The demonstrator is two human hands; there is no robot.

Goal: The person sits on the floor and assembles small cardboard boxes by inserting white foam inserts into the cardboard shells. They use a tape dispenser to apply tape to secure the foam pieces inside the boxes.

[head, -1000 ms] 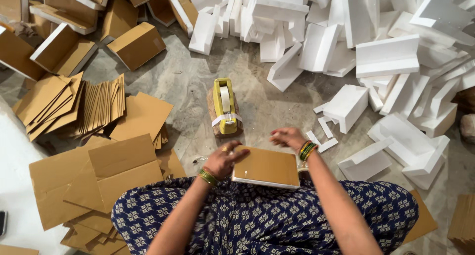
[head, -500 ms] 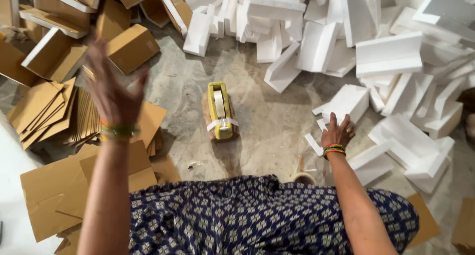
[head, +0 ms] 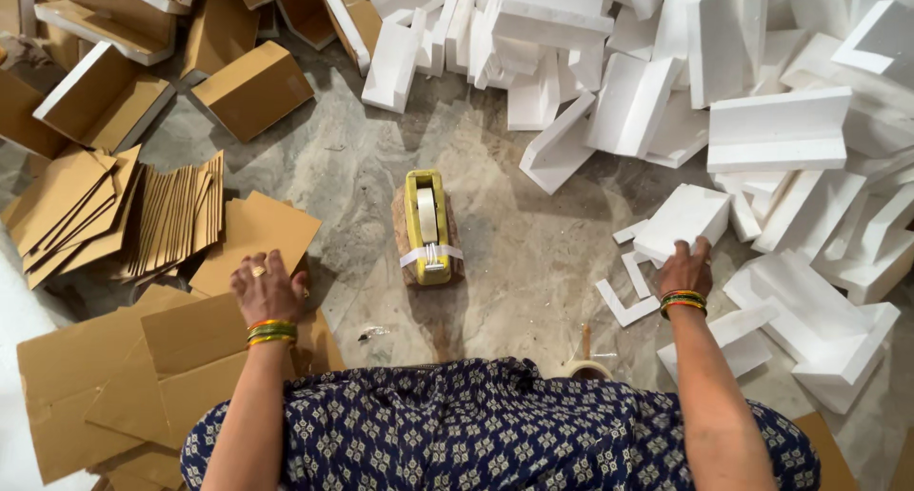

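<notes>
Seen from above, seated on a stone floor (head: 533,253). Left hand (head: 269,289) open, flat on a cardboard sheet (head: 252,234) near the floor's left edge. Right hand (head: 687,260) curled on a white foam block (head: 684,220) at right, grip not fully closed. Yellow tape dispenser (head: 427,226) between, untouched. Best lifted one piece per hand, fingers under edges.

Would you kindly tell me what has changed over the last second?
The brown box held at the lap is gone from both hands. The left hand went up and out, then came down onto a flat cardboard sheet. The right hand reached out onto a white foam block. The yellow tape dispenser stayed put.
</notes>
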